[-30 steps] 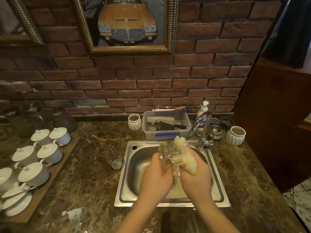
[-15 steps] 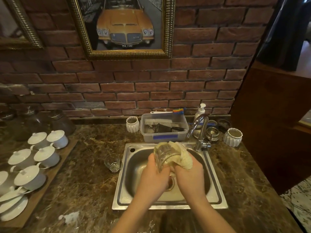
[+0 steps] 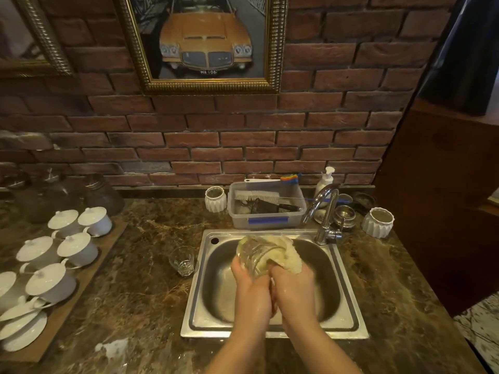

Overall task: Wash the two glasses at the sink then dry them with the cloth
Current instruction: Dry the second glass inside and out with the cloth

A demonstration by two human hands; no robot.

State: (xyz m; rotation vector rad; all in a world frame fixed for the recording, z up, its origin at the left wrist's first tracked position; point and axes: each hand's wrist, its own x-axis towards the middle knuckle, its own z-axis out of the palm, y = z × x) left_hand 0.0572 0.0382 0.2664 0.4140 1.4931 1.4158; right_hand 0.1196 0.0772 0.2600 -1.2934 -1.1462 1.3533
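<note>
2 glasses – 1 glass (image 3: 256, 256) gripped by left hand (image 3: 249, 290), right hand (image 3: 294, 288) clutching cloth (image 3: 287, 256) (1 spare glass (image 3: 183, 260) on counter)

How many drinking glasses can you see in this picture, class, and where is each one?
2. One glass is held over the sink by the left hand, with the cloth against it. The other glass stands on the counter, left of the sink.

Both forearms reach in from six o'clock, converging toward twelve. The left hand (image 3: 249, 288) curls closed around what it grips. The right hand (image 3: 294, 288), touching it at three o'clock, is likewise clenched.
</note>
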